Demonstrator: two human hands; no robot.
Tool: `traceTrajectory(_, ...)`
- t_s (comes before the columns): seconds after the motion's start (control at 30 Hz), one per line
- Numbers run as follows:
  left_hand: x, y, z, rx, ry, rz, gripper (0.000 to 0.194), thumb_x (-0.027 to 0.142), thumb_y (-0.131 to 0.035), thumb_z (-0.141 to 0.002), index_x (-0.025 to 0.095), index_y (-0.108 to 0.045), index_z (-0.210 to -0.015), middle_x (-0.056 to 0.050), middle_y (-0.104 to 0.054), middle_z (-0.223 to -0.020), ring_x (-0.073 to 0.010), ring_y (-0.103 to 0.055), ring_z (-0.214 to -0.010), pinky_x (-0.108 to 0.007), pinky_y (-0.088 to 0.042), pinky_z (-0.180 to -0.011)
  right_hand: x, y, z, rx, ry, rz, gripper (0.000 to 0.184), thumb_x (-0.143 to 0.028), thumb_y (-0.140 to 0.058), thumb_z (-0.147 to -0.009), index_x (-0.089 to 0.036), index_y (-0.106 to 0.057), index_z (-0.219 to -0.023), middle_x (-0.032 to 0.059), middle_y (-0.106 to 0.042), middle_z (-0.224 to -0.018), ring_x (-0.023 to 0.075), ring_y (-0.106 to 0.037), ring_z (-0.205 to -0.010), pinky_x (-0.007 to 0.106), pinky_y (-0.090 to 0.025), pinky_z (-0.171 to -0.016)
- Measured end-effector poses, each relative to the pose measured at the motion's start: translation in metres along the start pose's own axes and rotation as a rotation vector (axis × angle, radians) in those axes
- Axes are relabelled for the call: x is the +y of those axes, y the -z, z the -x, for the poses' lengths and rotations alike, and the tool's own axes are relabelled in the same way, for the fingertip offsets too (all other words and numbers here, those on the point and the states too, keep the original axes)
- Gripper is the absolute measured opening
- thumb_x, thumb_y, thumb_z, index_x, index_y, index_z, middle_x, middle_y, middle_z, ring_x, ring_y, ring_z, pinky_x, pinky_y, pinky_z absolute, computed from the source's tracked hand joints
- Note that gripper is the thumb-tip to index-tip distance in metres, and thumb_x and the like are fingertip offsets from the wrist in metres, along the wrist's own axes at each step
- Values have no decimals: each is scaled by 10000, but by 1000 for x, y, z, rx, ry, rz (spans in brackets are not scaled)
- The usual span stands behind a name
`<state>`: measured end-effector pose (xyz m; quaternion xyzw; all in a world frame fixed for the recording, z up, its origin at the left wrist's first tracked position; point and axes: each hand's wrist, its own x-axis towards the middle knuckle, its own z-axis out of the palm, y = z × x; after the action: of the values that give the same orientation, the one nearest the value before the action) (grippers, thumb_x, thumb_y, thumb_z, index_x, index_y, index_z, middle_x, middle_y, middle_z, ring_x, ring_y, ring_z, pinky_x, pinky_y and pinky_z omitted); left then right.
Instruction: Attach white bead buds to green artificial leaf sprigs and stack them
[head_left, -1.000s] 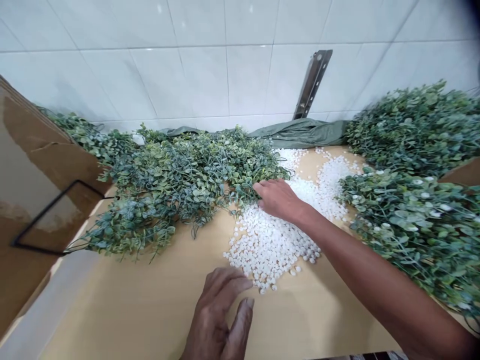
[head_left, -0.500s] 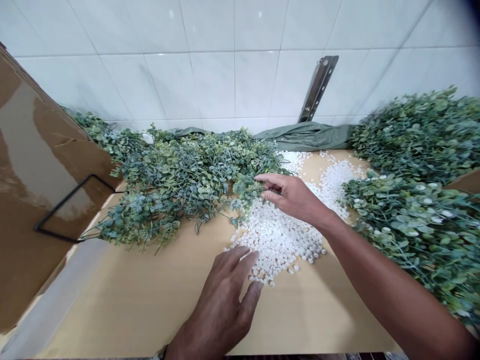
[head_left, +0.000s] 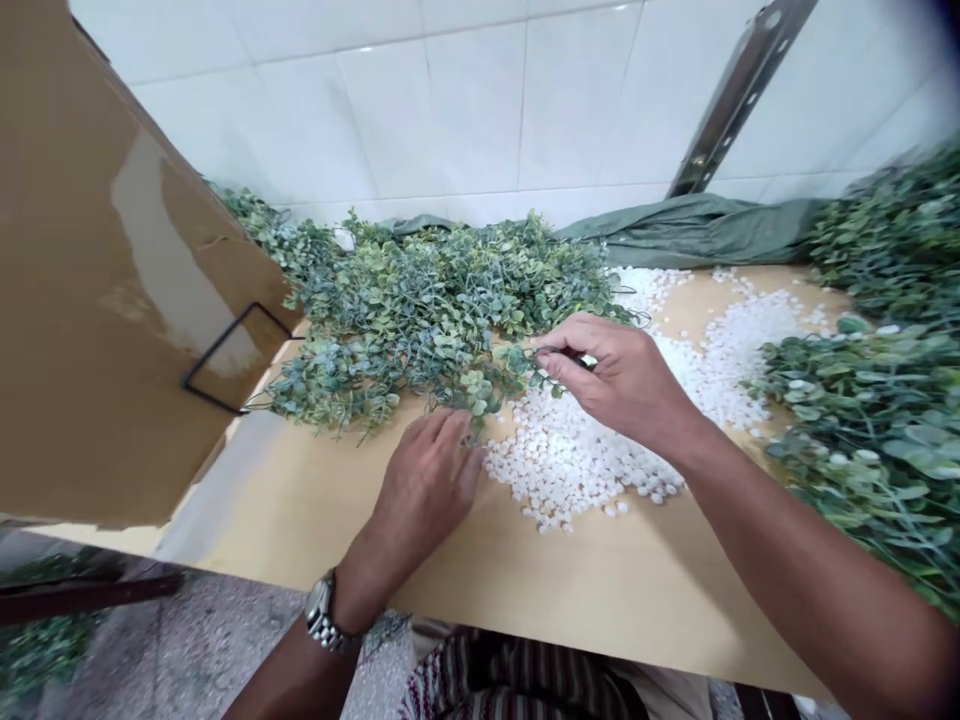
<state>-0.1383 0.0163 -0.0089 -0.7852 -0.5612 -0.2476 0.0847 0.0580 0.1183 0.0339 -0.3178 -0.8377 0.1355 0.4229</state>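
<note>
My right hand (head_left: 619, 375) pinches the dark stem end of an artificial leaf sprig (head_left: 480, 388) between thumb and fingers, above a spread of small white beads (head_left: 570, 460). The sprig reaches leftward toward my left hand (head_left: 431, 475). That hand's fingers are curled around its blurred lower leaves, and a metal-band watch (head_left: 322, 610) is on the wrist. Just behind both hands lies a heap of artificial green sprigs (head_left: 435, 290) with thin stems sticking out.
A brown cardboard box (head_left: 90, 300) stands at left, beside a black wire frame (head_left: 225, 360). More greenery dotted with white beads (head_left: 870, 420) lies at right. Green cloth (head_left: 697, 230) runs along the tiled wall (head_left: 465, 110), below a metal bracket (head_left: 735, 100). The wooden table (head_left: 600, 590) has a front edge.
The view has shifted left and down. My left hand has moved forward from the beads' edge to the sprig, its fingers closing. My right hand now has the sprig's stem lifted between its fingertips.
</note>
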Motion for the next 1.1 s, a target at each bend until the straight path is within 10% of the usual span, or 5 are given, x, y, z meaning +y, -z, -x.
traceTrajectory(0.3,-32,6,5,-25,111,-98,336,94,-497,-812,102,-572,-1140,-153,-649,-1080,-277,-618,-987,-391,-511,-840,-3,-22,-19,120,152,34,147,-125,-586,-811,-194,-708,-766,28,-706,-773,162,-640,-725,298,-489,-676)
traceTrajectory(0.47,-15,10,4,301,-109,-114,79,136,-548,-829,171,-616,-846,-93,-660,-832,-223,-611,-821,-337,-480,-733,-9,-30,-26,157,148,-2,151,-132,-606,-804,-210,-732,-774,19,-722,-788,180,-654,-775,342,-512,-738)
traceTrajectory(0.77,-30,-2,-8,-86,-152,-324,254,97,-480,-853,140,-676,-1009,-191,-624,-1217,-380,-504,-1189,-585,-352,-946,-1,-12,-7,146,-260,-280,82,-193,-658,-770,-191,-740,-777,5,-697,-720,128,-595,-616,264,-452,-564)
traceTrajectory(1.0,13,22,5,185,-47,352,155,132,-540,-850,122,-683,-908,-168,-683,-1015,-272,-604,-997,-438,-463,-868,-13,10,29,157,-258,-272,102,-180,-640,-804,-199,-738,-827,11,-705,-749,131,-631,-667,250,-486,-581)
traceTrajectory(1.1,49,23,10,-251,279,1097,212,304,-542,-890,150,-687,-907,-112,-704,-907,-223,-644,-893,-361,-501,-804,-31,14,47,241,-15,-59,169,-98,-605,-824,-201,-726,-882,45,-710,-856,139,-654,-778,262,-535,-670)
